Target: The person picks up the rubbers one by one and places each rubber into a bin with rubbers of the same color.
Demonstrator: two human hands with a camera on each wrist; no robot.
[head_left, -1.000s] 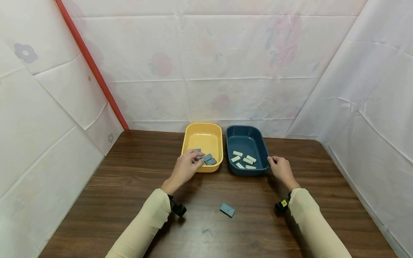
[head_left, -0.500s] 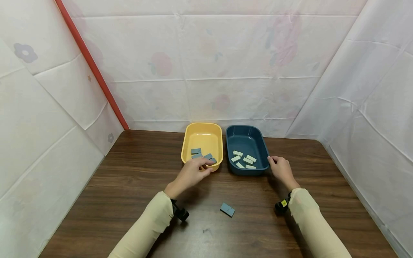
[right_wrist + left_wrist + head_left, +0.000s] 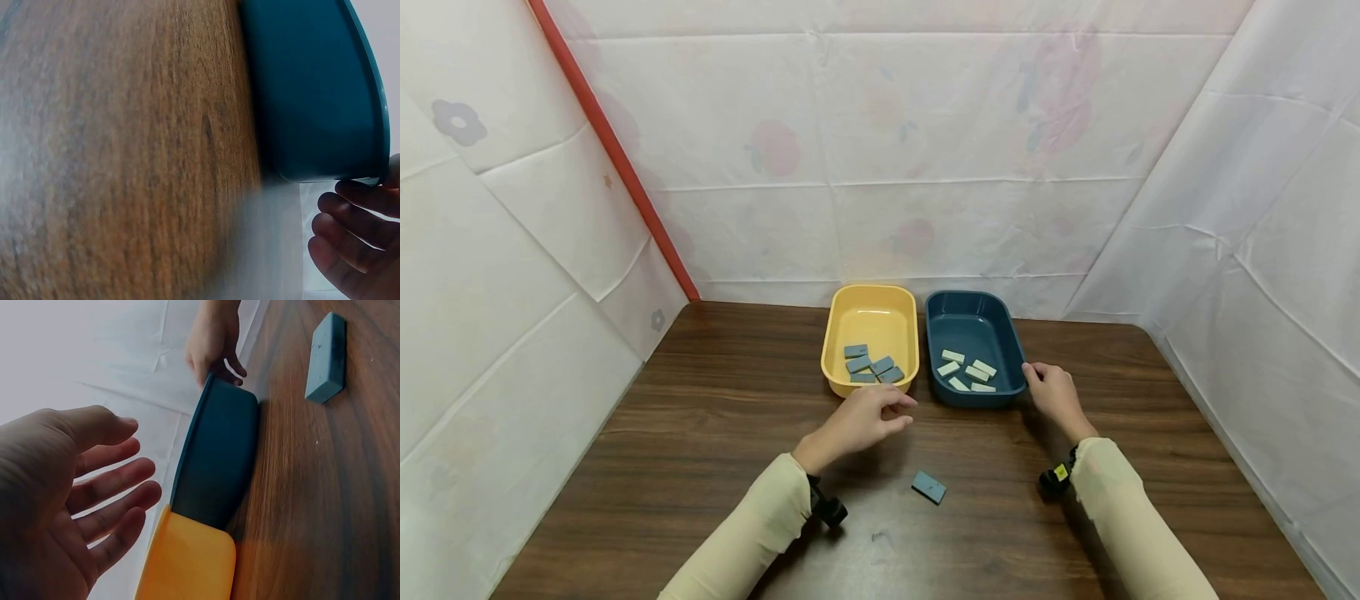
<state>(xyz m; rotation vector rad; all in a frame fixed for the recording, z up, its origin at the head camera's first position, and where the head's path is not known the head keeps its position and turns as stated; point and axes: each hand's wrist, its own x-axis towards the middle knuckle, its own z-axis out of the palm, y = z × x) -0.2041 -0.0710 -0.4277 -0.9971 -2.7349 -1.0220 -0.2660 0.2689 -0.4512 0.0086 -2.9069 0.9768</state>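
My left hand [image 3: 867, 417] hovers just in front of the yellow tray [image 3: 880, 292], fingers loosely bent and holding nothing; the left wrist view shows its palm bare. Inside that tray lie several blue-grey rectangular blocks [image 3: 857, 365]. One more blue-grey block [image 3: 928, 487] rests on the table, nearer the person than the left hand; it looks thick and flat-sided in the left wrist view. My right hand [image 3: 1054, 396] pinches the near right rim of the dark blue tray [image 3: 319, 94] between thumb and forefinger, its other fingers spread below. Several cream blocks [image 3: 976, 373] lie in the blue tray.
Both trays stand side by side near the back edge of the dark wooden table [image 3: 737, 367]. White patterned sheets [image 3: 865, 158] enclose the back and sides. A red strip [image 3: 617, 158] runs down the back left corner.
My left hand has come out of the yellow tray, moving toward the person and to the right, uncovering the blue-grey blocks inside. The right hand stays at the blue tray's rim.
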